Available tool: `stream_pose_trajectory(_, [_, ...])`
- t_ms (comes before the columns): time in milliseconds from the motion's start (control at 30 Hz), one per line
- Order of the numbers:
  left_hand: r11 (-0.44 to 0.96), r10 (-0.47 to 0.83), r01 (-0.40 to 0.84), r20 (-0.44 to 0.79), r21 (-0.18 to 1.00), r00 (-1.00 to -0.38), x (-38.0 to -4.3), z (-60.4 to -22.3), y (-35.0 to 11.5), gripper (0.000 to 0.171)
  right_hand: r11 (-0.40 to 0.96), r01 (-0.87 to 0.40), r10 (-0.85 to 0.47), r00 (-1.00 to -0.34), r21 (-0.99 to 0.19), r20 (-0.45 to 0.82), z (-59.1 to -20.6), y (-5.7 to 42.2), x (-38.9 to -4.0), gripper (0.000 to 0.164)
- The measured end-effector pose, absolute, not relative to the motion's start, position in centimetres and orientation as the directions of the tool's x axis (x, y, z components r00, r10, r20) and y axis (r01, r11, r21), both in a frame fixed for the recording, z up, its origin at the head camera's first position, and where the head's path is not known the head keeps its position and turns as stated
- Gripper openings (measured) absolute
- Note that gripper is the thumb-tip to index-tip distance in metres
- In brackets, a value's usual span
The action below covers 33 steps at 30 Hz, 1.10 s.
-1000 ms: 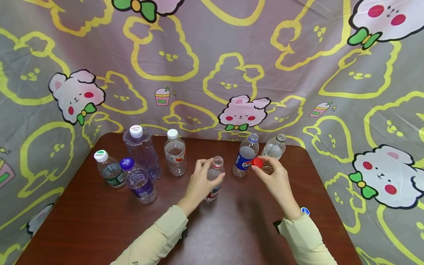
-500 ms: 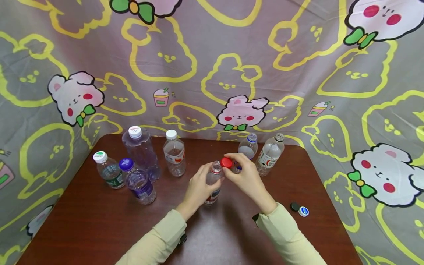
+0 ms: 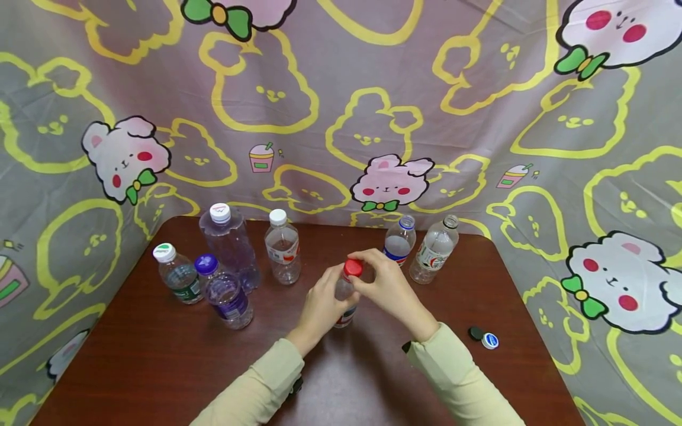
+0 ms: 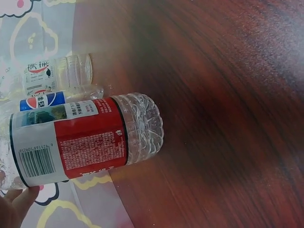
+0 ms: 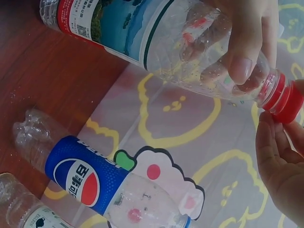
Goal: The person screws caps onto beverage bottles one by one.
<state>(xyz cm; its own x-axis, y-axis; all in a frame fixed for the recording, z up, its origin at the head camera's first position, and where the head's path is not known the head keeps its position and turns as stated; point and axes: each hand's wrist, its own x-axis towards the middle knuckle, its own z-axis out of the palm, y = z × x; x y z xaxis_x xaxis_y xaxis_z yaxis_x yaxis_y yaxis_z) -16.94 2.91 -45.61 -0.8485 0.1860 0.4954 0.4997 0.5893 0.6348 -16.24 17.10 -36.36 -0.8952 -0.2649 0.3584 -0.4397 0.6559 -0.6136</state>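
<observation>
My left hand point(image 3: 319, 305) grips a clear plastic bottle point(image 4: 90, 137) with a red, white and landscape-printed label around its upper body. Between the thumb and fingers of my right hand point(image 3: 391, 290) is a red screw cap point(image 3: 353, 267), sitting at the mouth of that bottle. In the right wrist view the cap point(image 5: 287, 102) lies in line with the neck, right above the red neck ring point(image 5: 273, 92). Behind my right hand stand an uncapped Pepsi bottle point(image 3: 398, 242) and an uncapped clear bottle point(image 3: 434, 251) with a white label.
On the left stand several capped bottles: a green-labelled one point(image 3: 178, 275), a purple-capped one point(image 3: 226, 296), a large one point(image 3: 229, 242) and a white-capped one point(image 3: 282, 248). A black cap point(image 3: 476, 333) and a blue-and-white cap point(image 3: 490, 341) lie at the table's right. Patterned cloth point(image 3: 298, 136) hangs behind.
My right hand has moved left with the red cap, from beside the Pepsi bottle onto the mouth of the held bottle. My left hand has stayed around the bottle.
</observation>
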Motion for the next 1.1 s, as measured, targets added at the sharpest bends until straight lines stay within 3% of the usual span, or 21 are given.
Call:
stream_pose_trajectory(367, [0.578,0.187,0.504,0.497,0.642,-0.847,-17.01,-46.31,2.91,0.058,0.682,-0.408,-0.243,-0.909,-0.607,0.339,-36.28,16.92,-16.17,0.028])
stream_pose_trajectory(800, [0.565,0.17,0.518,0.524,0.642,-0.835,-17.11,-46.18,3.05,0.058,0.731,-0.318,-0.147,-0.937,-0.604,0.317,-36.05,16.54,-16.24,0.029])
stream_pose_trajectory(967, [0.554,0.175,0.502,0.496,0.664,-0.85,-17.04,-46.03,2.99,0.059,0.795,-0.249,-0.141,-0.963,-0.553,0.231,-35.95,16.29,-16.51,0.036])
stream_pose_trajectory(1100, [0.544,0.191,0.489,0.466,0.682,-0.864,-16.95,-45.95,2.87,0.06,0.761,-0.307,-0.251,-0.952,-0.572,0.178,-36.02,16.76,-16.66,0.058])
